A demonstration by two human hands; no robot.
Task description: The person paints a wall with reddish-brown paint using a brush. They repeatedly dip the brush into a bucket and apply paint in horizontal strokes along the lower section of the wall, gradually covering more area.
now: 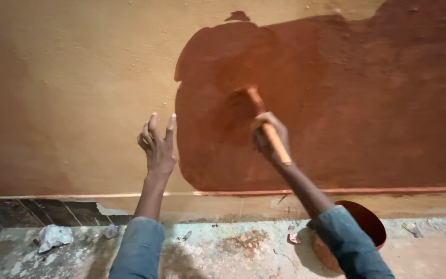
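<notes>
A: Denim sleeves fill the bottom edge, one per arm, both reaching up toward the wall. Log the hands

B: Right hand, just past frame centre toward 3 o'clock, is clamped around the wooden handle of a paintbrush. Handle end points to 5 o'clock; bristles point to 11 o'clock and press on the wall, blurred

A: Left hand?

B: Left hand, at 9 o'clock of the right hand, holds nothing. Fingers apart and raised, tips pointing to 12 o'clock, at the wall; actual contact cannot be confirmed

A: Wall surface?

B: Pale yellow-ochre across the left half. Red-brown painted patch covers the right half, with an uneven edge just at 3 o'clock of the left hand. Brush sits inside that patch

A: Lower zone?

B: Round bowl with a red-brown inside stands on the ledge at 5 o'clock, partly hidden by the right sleeve. Crumpled white scrap at 8 o'clock, well apart
</notes>
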